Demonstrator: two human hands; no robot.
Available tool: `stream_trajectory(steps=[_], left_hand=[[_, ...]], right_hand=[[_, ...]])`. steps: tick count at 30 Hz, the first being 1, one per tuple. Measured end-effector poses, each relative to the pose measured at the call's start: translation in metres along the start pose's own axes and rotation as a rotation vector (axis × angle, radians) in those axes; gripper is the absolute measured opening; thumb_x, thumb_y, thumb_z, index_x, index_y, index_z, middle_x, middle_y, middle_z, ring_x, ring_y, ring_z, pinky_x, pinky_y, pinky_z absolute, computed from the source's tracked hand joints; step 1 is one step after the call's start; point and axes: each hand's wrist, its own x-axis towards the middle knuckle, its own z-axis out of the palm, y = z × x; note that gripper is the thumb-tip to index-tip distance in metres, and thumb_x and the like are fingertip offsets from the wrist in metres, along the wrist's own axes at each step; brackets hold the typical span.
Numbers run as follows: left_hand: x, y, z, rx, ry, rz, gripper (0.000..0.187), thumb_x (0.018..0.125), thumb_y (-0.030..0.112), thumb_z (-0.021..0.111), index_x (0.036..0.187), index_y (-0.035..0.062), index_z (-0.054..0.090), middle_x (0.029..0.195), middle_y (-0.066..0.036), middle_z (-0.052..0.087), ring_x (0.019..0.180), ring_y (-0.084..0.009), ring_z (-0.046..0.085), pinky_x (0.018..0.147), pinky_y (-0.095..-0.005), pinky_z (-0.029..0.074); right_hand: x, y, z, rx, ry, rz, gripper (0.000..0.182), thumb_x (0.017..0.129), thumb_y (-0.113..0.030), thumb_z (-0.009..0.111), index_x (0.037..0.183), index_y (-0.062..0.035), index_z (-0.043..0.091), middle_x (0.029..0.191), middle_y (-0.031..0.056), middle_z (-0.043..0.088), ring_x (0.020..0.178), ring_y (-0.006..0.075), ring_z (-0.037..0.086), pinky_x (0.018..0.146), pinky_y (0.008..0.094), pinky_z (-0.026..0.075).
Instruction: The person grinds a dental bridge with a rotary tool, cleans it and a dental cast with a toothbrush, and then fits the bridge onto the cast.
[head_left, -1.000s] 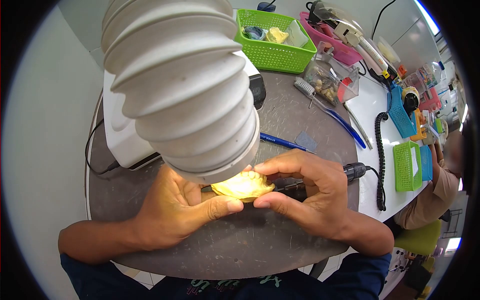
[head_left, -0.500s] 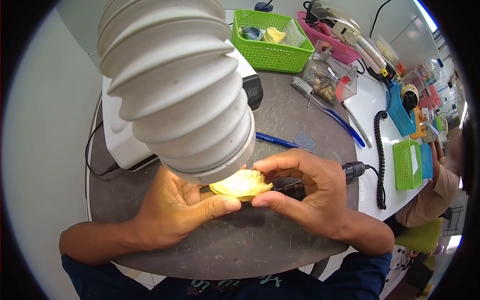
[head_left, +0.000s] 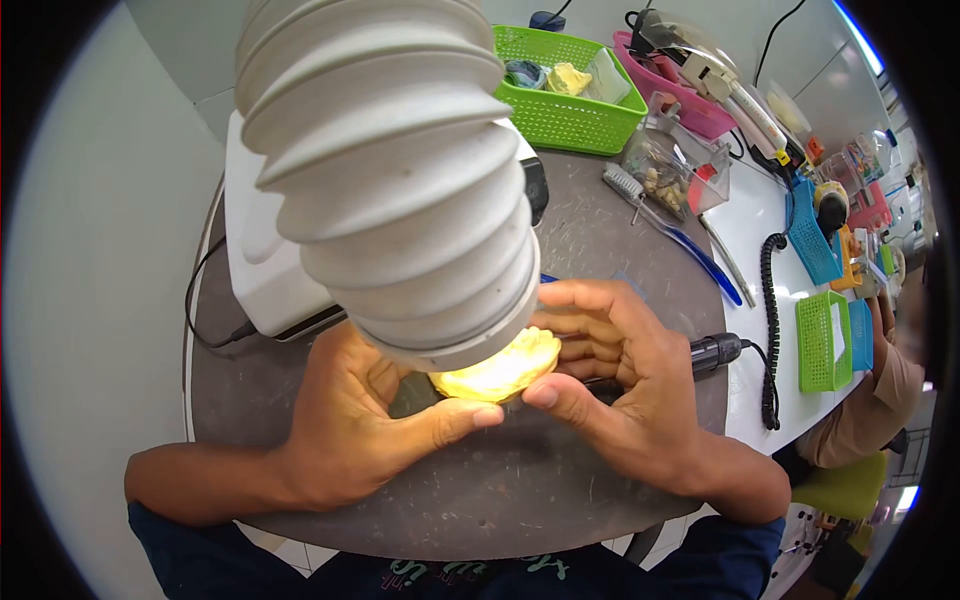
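A yellow dental cast (head_left: 503,371) is lit brightly under the mouth of a white ribbed hose (head_left: 400,170). My left hand (head_left: 375,425) holds it from the left, thumb along its lower edge and fingers partly hidden behind the hose. From the right, my right hand (head_left: 630,385) grips it, with the thumb at the lower right edge and the fingers curved behind. A black handpiece (head_left: 715,352) with a cord lies on the grey table, partly behind my right hand.
Green basket (head_left: 570,120), pink basket (head_left: 690,110) and clear box (head_left: 665,180) stand at the back. A blue-handled brush (head_left: 700,255) lies to the right, near a coiled black cord (head_left: 770,330). A white device (head_left: 265,250) stands left. Another person's arm (head_left: 870,400) is at far right.
The cast is turned and tilted, showing a broader bright face. My right fingers have spread further behind it. The whole view has shifted slightly, with the surroundings lower and further right.
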Motion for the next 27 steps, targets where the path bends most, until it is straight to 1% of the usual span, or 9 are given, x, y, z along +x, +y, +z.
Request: stream_trajectory(steps=[3,7,9,11,13,16,20,22,27], left_hand=[[-0.003,0.0,0.004,0.13,0.063,0.082,0.049,0.08,-0.003,0.076,0.124,-0.0052,0.053,0.123,-0.013,0.061,0.114,-0.0175,0.059,0.102,-0.0338,0.045],[-0.001,0.004,0.003,0.307,0.062,0.147,0.04,0.08,0.0,0.078,0.115,-0.0043,0.059,0.116,-0.012,0.065,0.107,-0.0161,0.062,0.095,-0.0314,0.049],[-0.001,0.002,0.004,0.203,0.101,0.079,0.038,0.079,0.001,0.079,0.113,-0.0042,0.061,0.112,-0.011,0.067,0.104,-0.0151,0.063,0.092,-0.0297,0.05],[0.0,0.004,0.005,0.098,0.14,0.011,0.036,0.079,0.002,0.079,0.11,-0.004,0.063,0.108,-0.011,0.068,0.102,-0.014,0.064,0.088,-0.028,0.051],[0.003,0.015,0.004,0.365,0.12,-0.122,0.034,0.078,0.002,0.08,0.108,-0.0043,0.064,0.105,-0.011,0.069,0.099,-0.0127,0.065,0.086,-0.0259,0.052],[0.005,0.01,0.007,0.233,0.229,-0.111,0.035,0.078,0.001,0.08,0.108,-0.0045,0.063,0.104,-0.01,0.07,0.1,-0.0128,0.066,0.085,-0.0265,0.053],[0.005,0.01,0.006,0.337,0.197,-0.079,0.033,0.078,0.0,0.079,0.107,-0.0045,0.063,0.104,-0.01,0.069,0.099,-0.0147,0.066,0.086,-0.0274,0.054],[0.005,0.004,0.01,0.1,0.295,-0.081,0.033,0.078,-0.001,0.078,0.107,-0.0051,0.061,0.105,-0.012,0.068,0.099,-0.016,0.066,0.087,-0.0284,0.055],[0.005,0.01,0.006,0.175,0.222,-0.114,0.035,0.079,-0.004,0.076,0.109,-0.006,0.058,0.108,-0.013,0.067,0.101,-0.0174,0.066,0.089,-0.0302,0.055]], right_hand=[[0.002,-0.009,-0.001,0.22,-0.098,0.137,0.052,0.089,-0.006,0.069,0.132,0.0028,0.04,0.122,0.0164,0.058,0.111,0.0199,0.061,0.093,0.0299,0.053],[0.002,-0.011,0.002,0.37,-0.023,0.159,0.054,0.089,-0.005,0.069,0.133,0.0031,0.038,0.124,0.0162,0.055,0.109,0.0206,0.062,0.093,0.0306,0.053],[0.003,-0.009,0.003,0.401,0.035,0.104,0.054,0.09,-0.005,0.068,0.133,0.0043,0.038,0.125,0.0171,0.053,0.109,0.0211,0.062,0.093,0.0312,0.053],[0.003,-0.009,0.001,0.363,0.009,0.128,0.056,0.088,-0.004,0.069,0.133,0.0051,0.037,0.125,0.0174,0.054,0.109,0.0214,0.062,0.093,0.0312,0.053],[0.004,-0.008,0.001,0.326,-0.016,0.153,0.057,0.087,-0.003,0.07,0.133,0.006,0.037,0.125,0.0176,0.054,0.11,0.0218,0.062,0.093,0.0311,0.053],[0.005,-0.005,0.001,0.297,-0.053,0.073,0.063,0.084,-0.001,0.073,0.134,0.0084,0.036,0.126,0.0182,0.054,0.111,0.0227,0.062,0.095,0.0321,0.052],[0.006,-0.002,-0.001,0.217,-0.068,0.037,0.066,0.081,0.001,0.075,0.133,0.01,0.035,0.125,0.0198,0.056,0.114,0.0241,0.06,0.099,0.0347,0.051],[0.006,-0.002,-0.001,0.205,-0.075,0.034,0.065,0.081,0.001,0.074,0.133,0.0103,0.035,0.124,0.0205,0.056,0.115,0.0247,0.06,0.1,0.0354,0.05],[0.007,-0.004,0.0,0.202,-0.085,0.051,0.062,0.083,0.003,0.07,0.133,0.0112,0.034,0.123,0.0224,0.056,0.116,0.0266,0.06,0.1,0.0364,0.05]])
